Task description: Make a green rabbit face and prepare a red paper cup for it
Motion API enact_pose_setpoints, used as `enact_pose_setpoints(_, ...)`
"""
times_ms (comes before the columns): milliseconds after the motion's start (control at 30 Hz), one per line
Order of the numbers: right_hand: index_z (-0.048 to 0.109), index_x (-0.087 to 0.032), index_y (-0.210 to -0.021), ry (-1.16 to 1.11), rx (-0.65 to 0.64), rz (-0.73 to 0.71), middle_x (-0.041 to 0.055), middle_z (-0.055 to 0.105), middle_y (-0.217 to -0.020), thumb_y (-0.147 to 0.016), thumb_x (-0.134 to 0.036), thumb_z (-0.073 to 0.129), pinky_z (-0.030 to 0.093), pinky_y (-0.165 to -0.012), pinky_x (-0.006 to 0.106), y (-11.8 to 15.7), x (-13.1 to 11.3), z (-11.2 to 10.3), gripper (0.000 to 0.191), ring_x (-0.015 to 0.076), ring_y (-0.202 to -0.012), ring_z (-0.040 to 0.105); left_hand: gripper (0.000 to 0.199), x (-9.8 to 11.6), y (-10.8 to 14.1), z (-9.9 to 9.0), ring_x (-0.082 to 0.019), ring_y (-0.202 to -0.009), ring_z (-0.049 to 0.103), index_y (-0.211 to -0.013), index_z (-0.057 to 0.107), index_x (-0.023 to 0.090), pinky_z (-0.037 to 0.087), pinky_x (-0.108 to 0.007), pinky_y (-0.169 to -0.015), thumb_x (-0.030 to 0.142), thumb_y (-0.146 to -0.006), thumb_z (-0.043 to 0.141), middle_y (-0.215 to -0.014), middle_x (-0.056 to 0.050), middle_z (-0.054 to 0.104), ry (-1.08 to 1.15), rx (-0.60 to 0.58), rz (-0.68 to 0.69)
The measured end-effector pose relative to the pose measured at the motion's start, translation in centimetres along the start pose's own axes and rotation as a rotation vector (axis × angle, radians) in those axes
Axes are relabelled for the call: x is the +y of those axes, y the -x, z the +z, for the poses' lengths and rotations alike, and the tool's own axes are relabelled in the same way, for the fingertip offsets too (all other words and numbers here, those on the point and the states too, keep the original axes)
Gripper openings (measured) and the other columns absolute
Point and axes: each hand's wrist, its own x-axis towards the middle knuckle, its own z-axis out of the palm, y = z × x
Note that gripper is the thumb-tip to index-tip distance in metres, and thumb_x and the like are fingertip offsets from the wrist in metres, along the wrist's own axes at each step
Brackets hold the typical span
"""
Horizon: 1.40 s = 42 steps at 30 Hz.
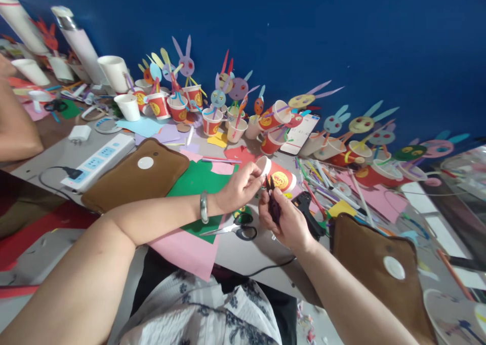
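My right hand (pixel 283 216) is wrapped round small dark pliers (pixel 270 184), their two pointed jaws sticking up. Beside the jaws, the fingers of my left hand (pixel 240 184) are pinched together; what they hold is too small to make out. Just behind both hands a red and white paper cup (pixel 287 180) lies tipped on its side. A black glue gun (pixel 309 216) rests to the right of my right hand. Below my left hand, black-handled scissors (pixel 243 228) lie on the table, near green paper (pixel 197 180) and pink paper (pixel 190 251).
Paper cups with rabbit-head figures (pixel 218 99) line the blue wall. Two brown pads (pixel 132 175) flank the work area. A power strip (pixel 99 161) lies left, a phone (pixel 301 135) leans behind, and coloured sticks (pixel 326 175) are scattered right. Another person's arm (pixel 17 122) shows far left.
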Motion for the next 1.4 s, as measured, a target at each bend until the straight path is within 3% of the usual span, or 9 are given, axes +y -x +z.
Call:
enact_pose_setpoints(233, 0.055, -0.021, -0.081, -0.039, 0.011, 0.026, -0.0072, 0.048, -0.043, -0.09, -0.063, 0.058, 0.019, -0.035, 0.021, 0.05, -0.68, 0.36, 0.043, 0.005, -0.031, 0.023, 0.033, -0.12, 0.07, -0.08, -0.014, -0.082, 0.063, -0.09, 0.044, 0.02, 0.053, -0.031, -0.077, 0.051, -0.099, 0.053, -0.085, -0.002, 0.057, 0.002, -0.008, 0.016)
enact_pose_setpoints(800, 0.052, -0.022, -0.079, 0.005, 0.066, 0.008, -0.0087, 0.044, -0.04, -0.09, -0.062, 0.062, 0.018, -0.034, 0.019, -0.08, -0.64, -0.16, 0.043, 0.0041, -0.03, 0.022, 0.025, 0.03, -0.26, -0.25, -0.013, -0.074, 0.059, -0.091, 0.045, 0.021, 0.049, -0.028, -0.069, 0.044, -0.1, 0.05, -0.082, -0.001, 0.057, -0.084, -0.009, 0.051)
enact_pose_setpoints(1400, 0.053, -0.022, -0.078, 0.014, 0.086, -0.004, -0.0077, 0.045, -0.043, -0.086, -0.063, 0.066, 0.015, -0.034, 0.019, -0.13, -0.64, -0.07, 0.044, 0.0047, -0.033, 0.023, 0.025, 0.25, -0.37, -0.23, -0.012, -0.067, 0.056, -0.089, 0.045, 0.021, 0.048, -0.027, -0.063, 0.043, -0.099, 0.051, -0.081, 0.0, 0.056, -0.056, -0.018, -0.006)
